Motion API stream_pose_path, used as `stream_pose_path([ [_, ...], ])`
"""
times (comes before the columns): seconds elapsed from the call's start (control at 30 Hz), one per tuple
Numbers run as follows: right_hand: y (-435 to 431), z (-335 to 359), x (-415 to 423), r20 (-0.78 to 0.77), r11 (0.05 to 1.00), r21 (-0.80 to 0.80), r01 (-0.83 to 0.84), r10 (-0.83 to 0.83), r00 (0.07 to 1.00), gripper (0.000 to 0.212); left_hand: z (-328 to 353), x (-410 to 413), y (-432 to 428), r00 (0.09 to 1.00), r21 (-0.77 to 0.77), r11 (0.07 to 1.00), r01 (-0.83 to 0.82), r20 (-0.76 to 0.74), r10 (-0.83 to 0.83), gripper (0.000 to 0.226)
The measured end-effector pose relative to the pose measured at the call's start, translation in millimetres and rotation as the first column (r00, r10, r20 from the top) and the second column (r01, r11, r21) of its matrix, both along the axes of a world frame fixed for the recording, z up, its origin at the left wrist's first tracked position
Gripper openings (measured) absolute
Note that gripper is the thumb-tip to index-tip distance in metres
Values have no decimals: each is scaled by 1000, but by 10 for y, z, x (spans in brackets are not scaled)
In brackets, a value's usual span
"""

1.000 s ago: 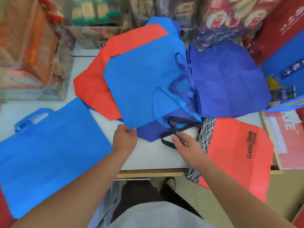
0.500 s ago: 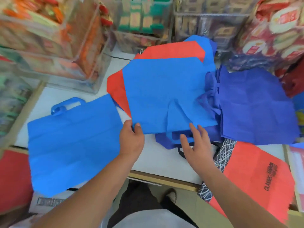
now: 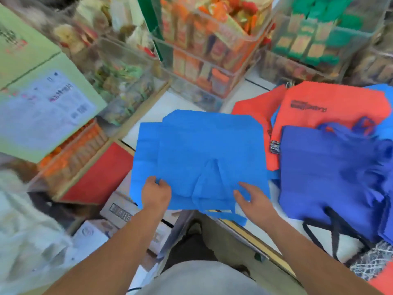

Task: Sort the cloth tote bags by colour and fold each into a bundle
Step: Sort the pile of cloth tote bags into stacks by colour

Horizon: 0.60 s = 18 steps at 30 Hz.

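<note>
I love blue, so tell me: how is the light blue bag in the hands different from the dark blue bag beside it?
The light blue bag is bright sky blue; the dark blue bag is deeper, almost purple. The left hand grips the light blue bag and the right hand rests on it; no hand touches the dark blue bag. Both are cloth bags with handles.

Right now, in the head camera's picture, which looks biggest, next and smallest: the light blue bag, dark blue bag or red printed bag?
1-2. Light blue bag and dark blue bag: about alike, unranked; the dark one runs off frame.
3. Red printed bag, partly covered.
</note>
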State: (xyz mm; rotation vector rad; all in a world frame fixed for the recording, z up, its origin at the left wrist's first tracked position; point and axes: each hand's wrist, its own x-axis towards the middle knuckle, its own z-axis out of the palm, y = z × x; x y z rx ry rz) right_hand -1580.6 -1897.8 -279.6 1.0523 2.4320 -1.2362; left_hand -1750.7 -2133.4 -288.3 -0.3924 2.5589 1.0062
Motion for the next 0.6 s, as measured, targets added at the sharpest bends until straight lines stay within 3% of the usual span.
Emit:
stream_pose_path([
  [0.1,-102,-64,-265,-37,998,33,51,-50,998,45,-22,-329,-277,999,-33,999,-26,25,27,38],
  [0.23,-105,-187,-428,99,990,100,96,-106,989,56,8,-466,-567,994,-214,972,94,78,-79,62],
  [0.37,-41,-419,-513,273,998,32,60,-66,960,68,-157,-495,-764,947,-134,962,238,250,-199,82],
  [0.43,-88,-519,-499,352,998,48,-47,27,936,67,-184,-533,-802,929,-87,961,261,294,-226,80],
  [0.5,-183,-571,-460,363,983,94,-157,113,925,66,-168,-587,-812,947,-70,967,244,233,-222,74],
  [0.6,-363,-491,-479,374,984,50,-173,142,917,44,-99,-762,-823,970,-85,971,224,117,-214,69],
])
